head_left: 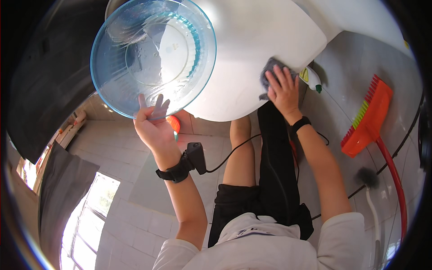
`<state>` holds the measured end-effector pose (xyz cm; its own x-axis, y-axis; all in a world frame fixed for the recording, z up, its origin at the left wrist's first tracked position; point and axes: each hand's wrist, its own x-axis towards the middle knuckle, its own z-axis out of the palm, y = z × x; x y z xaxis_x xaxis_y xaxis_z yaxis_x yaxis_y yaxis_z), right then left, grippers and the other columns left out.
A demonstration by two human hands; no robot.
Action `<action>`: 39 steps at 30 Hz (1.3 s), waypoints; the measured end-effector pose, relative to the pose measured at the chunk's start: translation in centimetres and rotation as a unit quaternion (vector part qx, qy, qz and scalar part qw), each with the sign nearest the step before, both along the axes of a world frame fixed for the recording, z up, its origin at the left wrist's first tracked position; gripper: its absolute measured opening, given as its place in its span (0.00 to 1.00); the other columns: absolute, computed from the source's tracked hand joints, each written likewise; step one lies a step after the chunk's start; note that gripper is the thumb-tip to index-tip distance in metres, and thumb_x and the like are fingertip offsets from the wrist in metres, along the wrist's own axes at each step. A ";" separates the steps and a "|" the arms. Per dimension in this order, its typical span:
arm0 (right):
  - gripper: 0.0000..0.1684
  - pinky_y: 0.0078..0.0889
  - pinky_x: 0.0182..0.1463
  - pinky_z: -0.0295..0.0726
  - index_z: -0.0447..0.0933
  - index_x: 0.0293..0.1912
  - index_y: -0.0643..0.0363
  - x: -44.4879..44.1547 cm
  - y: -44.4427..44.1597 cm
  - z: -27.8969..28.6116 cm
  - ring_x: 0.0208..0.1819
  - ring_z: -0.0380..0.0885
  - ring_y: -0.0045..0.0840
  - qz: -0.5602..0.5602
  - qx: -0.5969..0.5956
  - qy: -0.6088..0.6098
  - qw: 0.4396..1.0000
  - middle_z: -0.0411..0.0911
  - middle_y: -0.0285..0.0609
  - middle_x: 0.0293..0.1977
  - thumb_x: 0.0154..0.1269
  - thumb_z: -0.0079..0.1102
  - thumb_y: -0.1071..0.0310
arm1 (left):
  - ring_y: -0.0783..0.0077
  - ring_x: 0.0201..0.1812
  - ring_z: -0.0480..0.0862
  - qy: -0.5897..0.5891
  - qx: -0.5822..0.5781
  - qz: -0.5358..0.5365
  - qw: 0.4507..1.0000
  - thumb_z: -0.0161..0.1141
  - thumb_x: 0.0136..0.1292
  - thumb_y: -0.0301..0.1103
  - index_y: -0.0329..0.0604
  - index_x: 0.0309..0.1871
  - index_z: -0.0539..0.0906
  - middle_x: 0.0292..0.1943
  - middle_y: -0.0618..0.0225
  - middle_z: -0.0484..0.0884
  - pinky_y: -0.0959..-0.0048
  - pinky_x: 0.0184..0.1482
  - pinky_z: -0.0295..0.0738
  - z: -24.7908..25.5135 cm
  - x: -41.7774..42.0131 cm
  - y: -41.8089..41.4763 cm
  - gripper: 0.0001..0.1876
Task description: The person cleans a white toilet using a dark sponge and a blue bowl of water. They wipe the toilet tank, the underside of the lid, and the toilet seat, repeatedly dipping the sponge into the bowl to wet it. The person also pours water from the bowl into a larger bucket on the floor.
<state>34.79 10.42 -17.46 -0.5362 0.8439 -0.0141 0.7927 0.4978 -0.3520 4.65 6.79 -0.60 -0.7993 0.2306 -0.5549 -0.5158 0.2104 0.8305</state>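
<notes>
A clear blue-tinted plastic basin, wet inside, is held up by my left hand, which grips its near rim with fingers spread against the wall. My right hand presses a dark grey cloth against the right edge of a smooth white surface, perhaps a toilet lid. The fingers lie over the cloth, and part of it hangs past the edge. Just right of that hand is a white bottle with a green cap, partly hidden behind the white surface.
An orange broom with red and yellow-green bristles leans at the right, its red handle running down. Below it is a white-handled brush with a dark round head. A cable runs from the camera strapped on my left wrist. Grey tiles cover the floor.
</notes>
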 end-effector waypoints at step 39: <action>0.16 0.47 0.63 0.57 0.77 0.46 0.53 -18.7 18.8 1.0 0.57 0.66 0.31 -0.060 0.241 0.136 0.959 0.72 0.36 0.52 0.58 0.52 0.62 | 0.34 0.49 0.76 0.033 -0.001 0.036 0.999 0.46 0.45 0.20 0.24 0.46 0.59 0.66 0.53 0.58 0.50 0.51 0.73 0.2 -4.8 -1.5 0.21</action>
<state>16.07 29.20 -16.42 -0.3635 0.7732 0.5197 0.7657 0.5657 -0.3061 -0.13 5.27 -0.41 -0.8488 0.1710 -0.5002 -0.4731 0.1764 0.8632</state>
